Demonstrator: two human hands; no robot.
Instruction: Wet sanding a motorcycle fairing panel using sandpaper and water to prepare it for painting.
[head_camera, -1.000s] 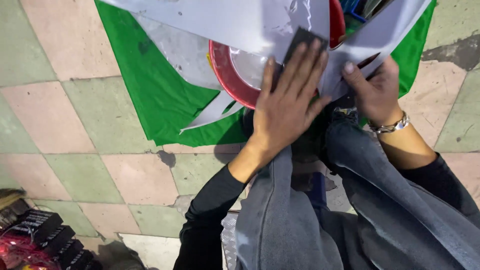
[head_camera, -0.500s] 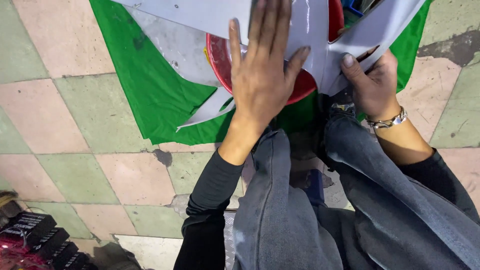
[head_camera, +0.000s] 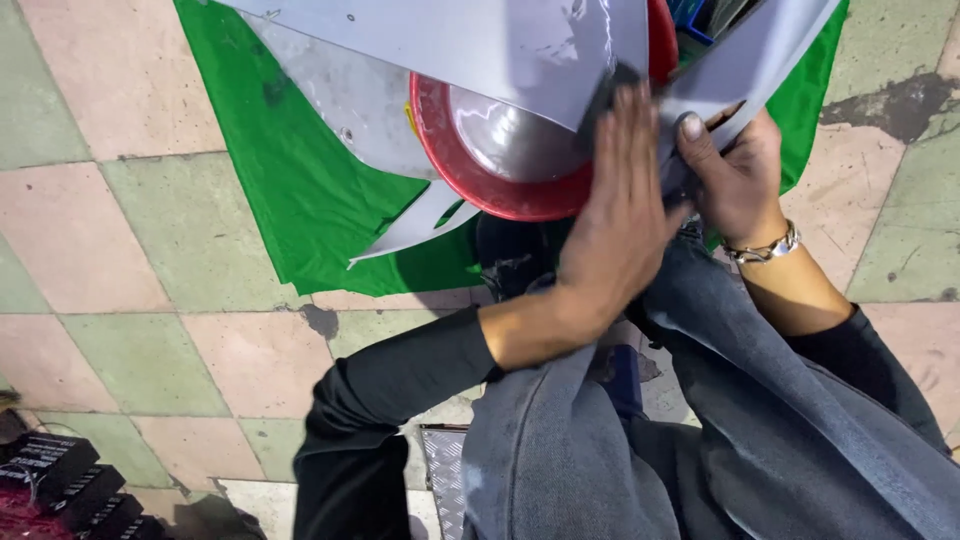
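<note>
While the left hand (head_camera: 622, 235) lies flat, fingers spread, pressing a dark pad (head_camera: 608, 92) against a pale grey fan blade (head_camera: 480, 45), the right hand (head_camera: 735, 180) has its grip pinched round the neighbouring blade's (head_camera: 745, 55) edge, thumb on top. Both blades sit over the person's knees, by the red hub (head_camera: 500, 195), above a green cloth (head_camera: 290, 200) on the tiled floor (head_camera: 120, 300). Hard pressure could bend the thin blade, or the palm could slide onto its edge.
</note>
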